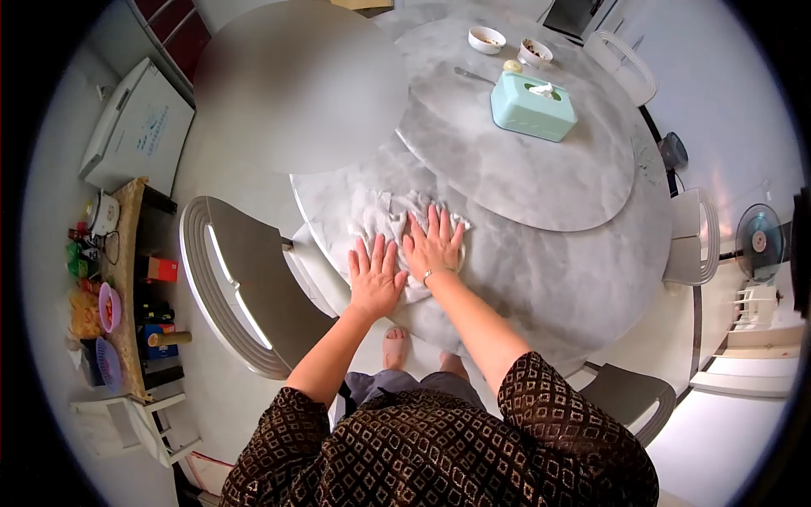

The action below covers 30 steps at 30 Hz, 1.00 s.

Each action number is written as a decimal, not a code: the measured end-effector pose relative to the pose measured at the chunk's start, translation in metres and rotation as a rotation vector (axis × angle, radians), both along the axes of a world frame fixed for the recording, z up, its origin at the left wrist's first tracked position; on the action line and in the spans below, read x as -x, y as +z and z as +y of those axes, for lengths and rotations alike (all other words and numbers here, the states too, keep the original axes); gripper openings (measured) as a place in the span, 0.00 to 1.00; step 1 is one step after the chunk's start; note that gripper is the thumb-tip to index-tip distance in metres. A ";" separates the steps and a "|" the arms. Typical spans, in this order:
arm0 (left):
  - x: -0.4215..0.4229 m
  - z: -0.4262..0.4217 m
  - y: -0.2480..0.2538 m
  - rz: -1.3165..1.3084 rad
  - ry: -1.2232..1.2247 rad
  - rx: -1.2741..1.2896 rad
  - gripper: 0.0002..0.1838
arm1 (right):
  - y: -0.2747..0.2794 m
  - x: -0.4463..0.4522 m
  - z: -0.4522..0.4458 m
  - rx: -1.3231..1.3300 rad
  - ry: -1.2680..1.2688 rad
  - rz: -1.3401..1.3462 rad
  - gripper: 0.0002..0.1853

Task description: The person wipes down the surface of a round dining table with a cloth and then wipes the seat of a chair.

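A crumpled white cloth (380, 215) lies on the grey marbled table (541, 279), close to its near left edge. My left hand (375, 279) rests on the cloth's near left part, palm down with fingers spread. On its right part my right hand (433, 249) presses flat, fingers apart and a band round the wrist. Both hands lie side by side, the thumbs near each other. Part of the cloth is hidden under them.
On the raised turntable (524, 186) stand a mint-green tissue box (532, 110), two white bowls (487, 40) with food bits, and a utensil (473, 76). Chairs ring the table, one grey chair (253, 287) close on my left. A blurred disc (296, 84) hides the upper left.
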<state>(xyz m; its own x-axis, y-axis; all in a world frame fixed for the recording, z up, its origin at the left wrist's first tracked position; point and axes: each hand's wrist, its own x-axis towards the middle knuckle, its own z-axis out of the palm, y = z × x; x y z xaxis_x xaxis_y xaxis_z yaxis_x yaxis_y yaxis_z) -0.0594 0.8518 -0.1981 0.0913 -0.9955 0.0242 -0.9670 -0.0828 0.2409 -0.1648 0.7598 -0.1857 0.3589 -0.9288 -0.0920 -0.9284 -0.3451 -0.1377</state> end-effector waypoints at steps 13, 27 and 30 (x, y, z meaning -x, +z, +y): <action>0.120 0.019 0.000 0.008 -0.732 -0.135 0.36 | -0.011 0.168 0.110 0.094 -0.321 0.009 0.17; 0.312 -0.088 0.005 0.024 -0.993 -0.117 0.32 | -0.010 0.351 0.045 0.068 -1.021 0.111 0.29; 0.353 -0.113 0.005 0.011 -1.033 -0.104 0.32 | -0.014 0.391 0.027 0.088 -1.073 0.128 0.29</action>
